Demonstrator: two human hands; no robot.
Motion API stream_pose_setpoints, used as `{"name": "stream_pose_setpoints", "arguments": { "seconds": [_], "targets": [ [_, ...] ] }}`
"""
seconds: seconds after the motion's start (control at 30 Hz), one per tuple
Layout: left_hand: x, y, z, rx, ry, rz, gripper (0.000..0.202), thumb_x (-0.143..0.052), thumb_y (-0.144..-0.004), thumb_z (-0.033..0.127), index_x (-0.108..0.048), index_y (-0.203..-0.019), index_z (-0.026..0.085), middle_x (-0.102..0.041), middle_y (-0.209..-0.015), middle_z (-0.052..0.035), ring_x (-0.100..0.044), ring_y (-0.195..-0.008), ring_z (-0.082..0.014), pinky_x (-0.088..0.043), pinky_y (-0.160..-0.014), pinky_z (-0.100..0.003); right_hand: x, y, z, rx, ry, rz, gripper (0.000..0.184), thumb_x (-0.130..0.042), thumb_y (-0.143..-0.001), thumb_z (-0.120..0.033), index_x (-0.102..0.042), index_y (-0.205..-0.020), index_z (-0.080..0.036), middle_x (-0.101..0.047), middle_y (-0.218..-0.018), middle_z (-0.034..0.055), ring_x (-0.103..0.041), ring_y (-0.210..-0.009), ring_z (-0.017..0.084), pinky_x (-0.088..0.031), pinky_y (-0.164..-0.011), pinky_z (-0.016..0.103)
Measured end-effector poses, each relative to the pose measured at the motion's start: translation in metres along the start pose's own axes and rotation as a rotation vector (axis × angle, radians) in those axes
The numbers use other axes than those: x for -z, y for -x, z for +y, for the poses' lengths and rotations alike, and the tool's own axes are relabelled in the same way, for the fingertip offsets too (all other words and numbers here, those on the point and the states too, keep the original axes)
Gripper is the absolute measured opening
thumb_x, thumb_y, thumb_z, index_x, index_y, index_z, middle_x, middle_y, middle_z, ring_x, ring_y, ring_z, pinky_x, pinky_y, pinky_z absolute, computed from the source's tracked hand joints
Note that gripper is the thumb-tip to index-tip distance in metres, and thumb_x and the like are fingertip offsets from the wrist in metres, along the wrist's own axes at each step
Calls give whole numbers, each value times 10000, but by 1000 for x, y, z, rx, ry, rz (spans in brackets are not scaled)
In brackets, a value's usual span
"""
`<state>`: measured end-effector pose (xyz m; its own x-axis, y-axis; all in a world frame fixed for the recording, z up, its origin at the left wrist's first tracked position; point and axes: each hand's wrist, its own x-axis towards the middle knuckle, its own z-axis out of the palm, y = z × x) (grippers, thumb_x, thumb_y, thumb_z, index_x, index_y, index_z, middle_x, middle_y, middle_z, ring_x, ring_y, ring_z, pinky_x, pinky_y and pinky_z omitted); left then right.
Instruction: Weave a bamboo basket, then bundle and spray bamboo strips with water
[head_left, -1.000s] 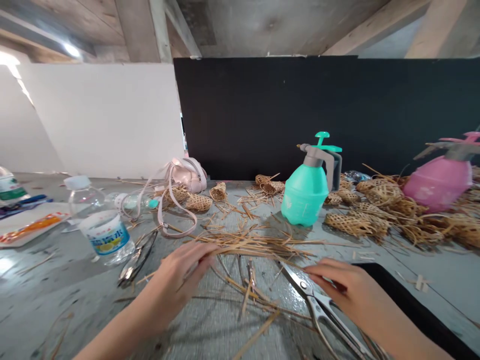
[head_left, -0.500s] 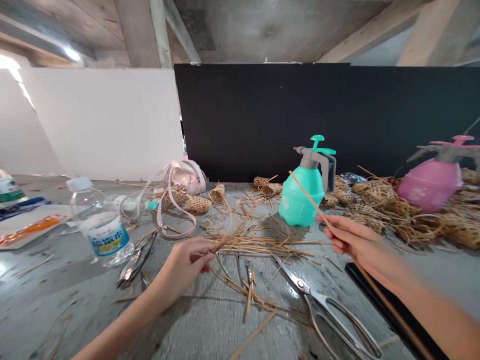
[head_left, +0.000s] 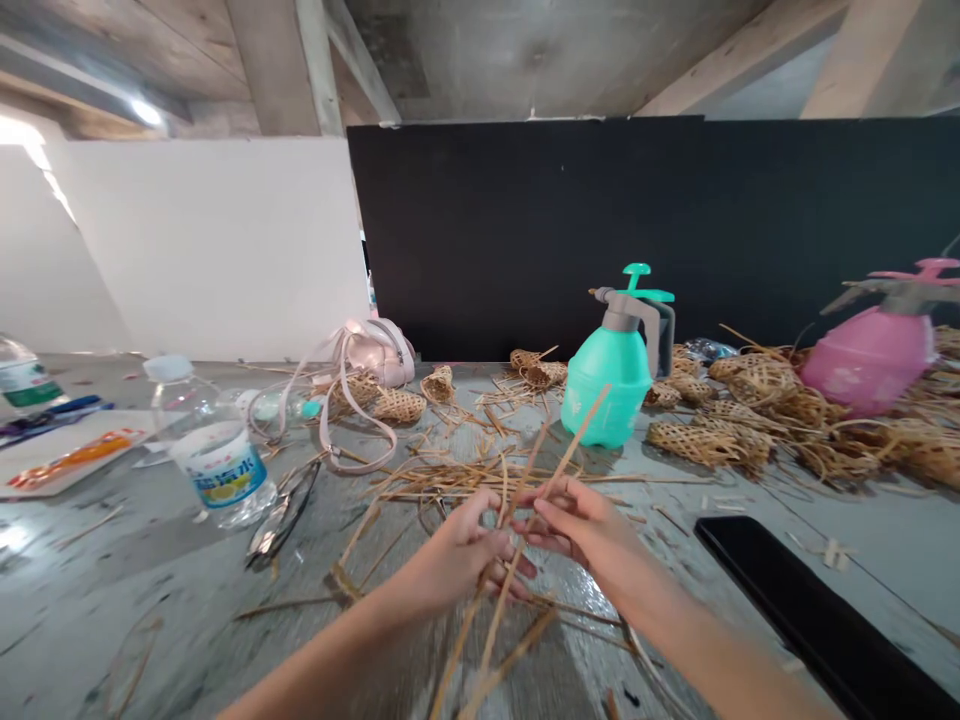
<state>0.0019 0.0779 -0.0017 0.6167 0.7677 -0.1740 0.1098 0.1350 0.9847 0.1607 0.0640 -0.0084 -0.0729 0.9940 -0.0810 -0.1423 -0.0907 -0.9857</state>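
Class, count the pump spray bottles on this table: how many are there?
2: a teal pump sprayer at the back centre, and a pink pump sprayer to its right among woven bamboo pieces.

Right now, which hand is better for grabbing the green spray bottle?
Probably the right hand. It sits nearer the teal pump sprayer, which stands ahead on that side, while the left hand is farther off. But it is pinching a thin bamboo strip, so it would need to let go first.

The left hand [head_left: 457, 560] and right hand [head_left: 585, 530] pinch thin bamboo strips [head_left: 572, 450] above a loose pile of shavings [head_left: 450, 490].
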Motion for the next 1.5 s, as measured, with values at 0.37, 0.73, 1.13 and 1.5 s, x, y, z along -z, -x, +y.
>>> {"name": "stream_pose_setpoints", "arguments": {
  "seconds": [0.37,0.73,1.13,1.5],
  "targets": [
    [3,16,-5,-23,-233,-81,194,-363,-866,304,-482,-865,151,-480,-546,46,-325,-428,-58,-244,-409,-163,7,16,26,-133,-14,12,351,-679,-587,-430,-616,-837,-192,-593,-678,-8,-520,-559,107,-422,-551,266],
    [3,18,-10,111,-295,-167,158,-385,-796,173,-509,-700,156,-473,-603,33,-498,-542,-95,-385,-525,-198,20,32,40,-93,-14,157,286,-679,-590,-434,-577,-701,-191,-519,-599,-35,-471,-520,97,-398,-535,260],
    [0,19,-13,151,-281,-175,130,-305,-860,207,-429,-876,176,-597,-823,-28,-573,-590,-113,-401,-550,-232,25,36,45,-106,18,219,314,-701,-572,-413,-589,-760,-189,-539,-584,-32,-447,-466,86,-374,-447,239],
    [-3,24,-10,84,-263,-154,163,-315,-889,314,-412,-902,183,-550,-844,-37,-540,-683,-146,-412,-649,-284,23,35,50,-80,57,156,302,-688,-568,-463,-601,-684,-198,-545,-618,-16,-435,-450,77,-375,-425,235]
  ]
}}
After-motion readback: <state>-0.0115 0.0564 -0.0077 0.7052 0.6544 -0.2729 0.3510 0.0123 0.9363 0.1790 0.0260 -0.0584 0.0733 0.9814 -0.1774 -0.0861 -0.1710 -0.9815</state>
